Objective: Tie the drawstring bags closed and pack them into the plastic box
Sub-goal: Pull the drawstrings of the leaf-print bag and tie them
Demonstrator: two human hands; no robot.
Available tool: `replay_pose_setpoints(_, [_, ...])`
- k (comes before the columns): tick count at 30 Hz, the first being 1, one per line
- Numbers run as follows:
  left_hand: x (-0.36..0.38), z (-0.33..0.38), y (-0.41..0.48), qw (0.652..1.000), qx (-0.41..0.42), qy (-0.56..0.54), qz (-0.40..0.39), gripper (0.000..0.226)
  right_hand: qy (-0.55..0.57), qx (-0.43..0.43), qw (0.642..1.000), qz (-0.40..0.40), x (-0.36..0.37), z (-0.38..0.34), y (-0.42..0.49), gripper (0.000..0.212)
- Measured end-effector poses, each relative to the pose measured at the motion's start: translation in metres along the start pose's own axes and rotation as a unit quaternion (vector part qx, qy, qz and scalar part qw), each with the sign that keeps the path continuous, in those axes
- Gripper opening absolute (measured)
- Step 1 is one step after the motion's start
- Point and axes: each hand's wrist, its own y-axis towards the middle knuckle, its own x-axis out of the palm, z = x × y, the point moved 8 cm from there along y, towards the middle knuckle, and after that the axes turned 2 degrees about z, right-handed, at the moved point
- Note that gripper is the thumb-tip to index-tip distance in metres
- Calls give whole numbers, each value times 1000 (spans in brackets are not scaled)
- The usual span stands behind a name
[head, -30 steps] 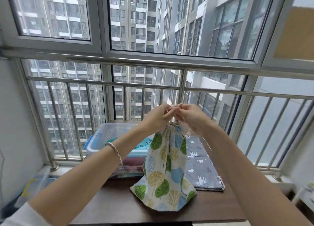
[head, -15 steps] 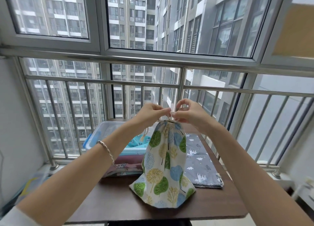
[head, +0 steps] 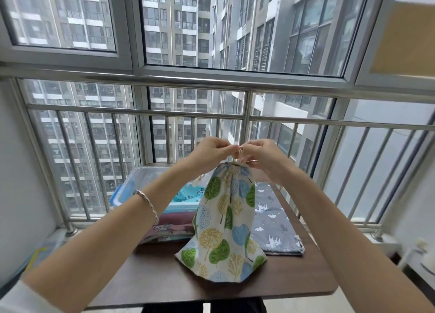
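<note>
Left hand (head: 209, 153): raised over the table, arm stretched forward, fingers curled, pinching the cord (head: 239, 153).
Right hand (head: 264, 160): same height, fingertips almost meeting the left's, also pinching the cord.
Bracelet (head: 147, 202): one, on the left wrist.
Tree-print bag (head: 224, 228): one, mouth gathered, held up by the cord, base resting on the table (head: 164, 279).
Grey bag (head: 274, 221): one, flat on the table, just right of it.
Box (head: 138, 183): one, clear, rear left; teal bag (head: 188, 194) on top, pink bag (head: 173, 225) below.
</note>
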Motion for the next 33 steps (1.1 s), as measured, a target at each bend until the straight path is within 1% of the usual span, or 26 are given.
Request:
replay_pose_setpoints(3, [0, -7, -1, 997, -35, -65, -2, 25, -49, -87, 993, 59, -9, -9, -7, 37])
replay_pose_setpoints(4, [1, -7, -1, 997, -38, -73, -4, 24, -68, -116, 988, 74, -11, -12, -9, 40])
replay_pose_setpoints(5, [2, -7, -1, 996, -40, -78, -4, 24, -92, -140, 982, 81, -12, -16, -11, 37])
replay_pose_setpoints(7, [4, -6, -2, 995, -45, -86, -2, 24, -136, -162, 974, 82, -11, -17, -12, 22])
replay_pose_setpoints(9, [4, -4, -1, 995, -52, -90, 0, 25, -135, -146, 977, 72, -12, -12, -9, 11])
replay_pose_setpoints(10, [4, -4, -1, 995, -55, -89, 3, 25, -120, -135, 981, 66, -13, -9, -9, 11])
replay_pose_setpoints(11, [4, -4, 0, 995, -56, -87, 4, 25, -102, -130, 984, 61, -13, -7, -9, 14])
replay_pose_setpoints(13, [4, -3, 0, 995, -62, -83, 8, 26, -87, -147, 983, 69, -14, -10, -13, 25])
replay_pose_setpoints(15, [4, -4, -1, 994, -71, -85, 12, 27, -85, -171, 979, 77, -16, -11, -15, 28])
replay_pose_setpoints(17, [5, -6, -1, 993, -80, -85, 8, 28, -77, -177, 979, 74, -16, -12, -16, 30])
replay_pose_setpoints(19, [6, -7, -1, 993, -85, -79, 4, 34, -89, -184, 976, 74, -16, -12, -15, 41])
replay_pose_setpoints(21, [7, -8, -2, 993, -92, -78, 3, 35, -152, -211, 962, 82, -14, -17, -18, 40])
replay_pose_setpoints(23, [6, -7, -2, 993, -95, -73, -10, 30, -175, -231, 954, 80, -12, -19, -19, 33])
replay_pose_setpoints(25, [4, -6, -3, 993, -89, -70, -43, 28, -170, -224, 958, 63, -12, -16, -15, 29])
replay_pose_setpoints(27, [-2, -5, -6, 994, -76, -42, -67, 26, -150, -195, 968, 48, -18, -10, -10, 23])
replay_pose_setpoints(30, [-27, -7, -7, 998, -38, 43, -39, 19, -49, -124, 991, 8, -36, 2, -6, 14])
replay_pose_setpoints(32, [-39, -10, -7, 995, -8, 92, -20, 16, 11, -77, 996, -36, -41, 11, -5, 11])
replay_pose_setpoints(33, [-41, -11, -6, 989, 11, 145, -12, 14, 32, -52, 996, -62, -38, 16, -3, 11])
